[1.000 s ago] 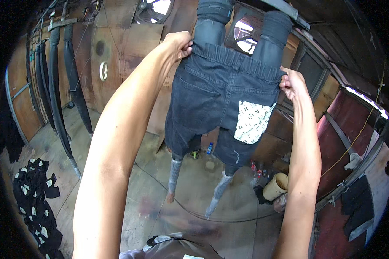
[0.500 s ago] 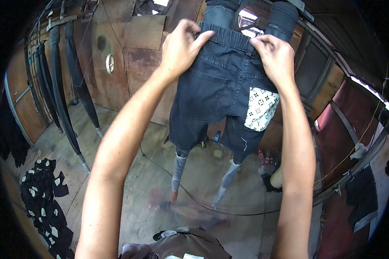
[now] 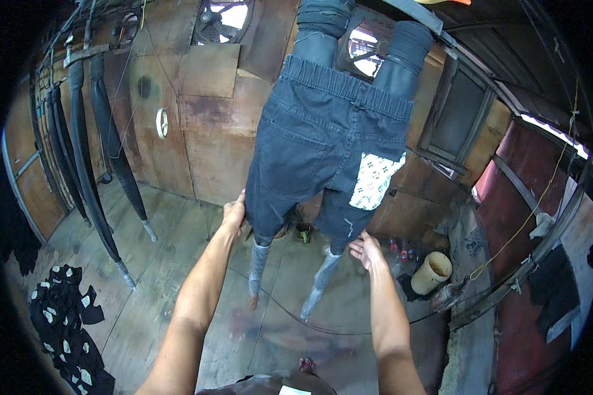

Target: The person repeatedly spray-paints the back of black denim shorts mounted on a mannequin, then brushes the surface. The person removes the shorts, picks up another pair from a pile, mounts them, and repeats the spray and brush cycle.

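A pair of black denim shorts (image 3: pixel 296 135) with a gathered elastic waistband hangs over a two-legged dark form (image 3: pixel 323 47). A white patterned patch pocket (image 3: pixel 377 181) is on its right side. At the left leg's lower outer edge, my left hand (image 3: pixel 233 214) is closed on the cloth, its fingertips partly hidden. My right hand (image 3: pixel 367 250) pinches the hem of the right leg, below the pocket. The form's two legs, wrapped in pale plastic (image 3: pixel 319 286), stick out beneath the shorts.
Several long dark leg forms (image 3: pixel 115 125) hang at the left. A heap of black garments with white patches (image 3: pixel 66 329) lies on the floor at the lower left. A cream bucket (image 3: pixel 431 271) stands at the right. A thin cable (image 3: pixel 277 306) crosses the floor. Fans are set in the back wall.
Both hands have left the waistband and come down to the leg hems. The view has shifted, bringing the bucket and more of the fans into sight.
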A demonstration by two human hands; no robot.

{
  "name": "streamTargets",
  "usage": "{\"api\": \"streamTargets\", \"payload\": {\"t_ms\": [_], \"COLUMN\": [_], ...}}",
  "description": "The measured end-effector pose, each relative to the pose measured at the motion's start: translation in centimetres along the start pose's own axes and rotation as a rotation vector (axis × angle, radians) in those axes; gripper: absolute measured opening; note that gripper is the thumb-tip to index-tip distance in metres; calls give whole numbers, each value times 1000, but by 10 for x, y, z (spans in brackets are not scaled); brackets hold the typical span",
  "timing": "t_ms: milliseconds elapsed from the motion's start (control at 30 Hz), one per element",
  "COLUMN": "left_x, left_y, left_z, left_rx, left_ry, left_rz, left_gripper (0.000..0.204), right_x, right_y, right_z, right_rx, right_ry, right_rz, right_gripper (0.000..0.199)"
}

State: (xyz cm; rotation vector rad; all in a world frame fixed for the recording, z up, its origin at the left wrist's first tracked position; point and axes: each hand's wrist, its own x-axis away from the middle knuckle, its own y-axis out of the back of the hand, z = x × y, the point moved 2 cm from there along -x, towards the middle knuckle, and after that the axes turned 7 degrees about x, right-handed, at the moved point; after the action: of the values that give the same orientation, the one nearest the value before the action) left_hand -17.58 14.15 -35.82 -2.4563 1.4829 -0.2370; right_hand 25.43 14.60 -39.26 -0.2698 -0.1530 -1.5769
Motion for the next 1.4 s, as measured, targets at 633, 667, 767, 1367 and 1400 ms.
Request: {"api": "streamTargets", "payload": {"t_ms": [633,667,767,1367,1400], "left_x": [8,6,4,57,67], "left_y": [4,4,1,-137,-161], "left_z": [50,53,64,-393,-410], "left_rx": [-60,-33,-29,-480,-537], "left_ry": [-175,-176,-230,-1866,-1956], "left_rz": [-19,12,-15,-222,-209], "left_gripper": [44,45,46,45,45], "right_x": [-10,8,62,167,160], "right_y": [57,49,13,-172,-184], "right_z": [315,378,542,382,380], "right_rx": [-136,-216,-209,1070,1321], "right_ry": [1108,1118,1026,1955,1688], "right_rz": [-169,-65,76,-680,-638], "right_gripper": [73,75,86,43,49]}}
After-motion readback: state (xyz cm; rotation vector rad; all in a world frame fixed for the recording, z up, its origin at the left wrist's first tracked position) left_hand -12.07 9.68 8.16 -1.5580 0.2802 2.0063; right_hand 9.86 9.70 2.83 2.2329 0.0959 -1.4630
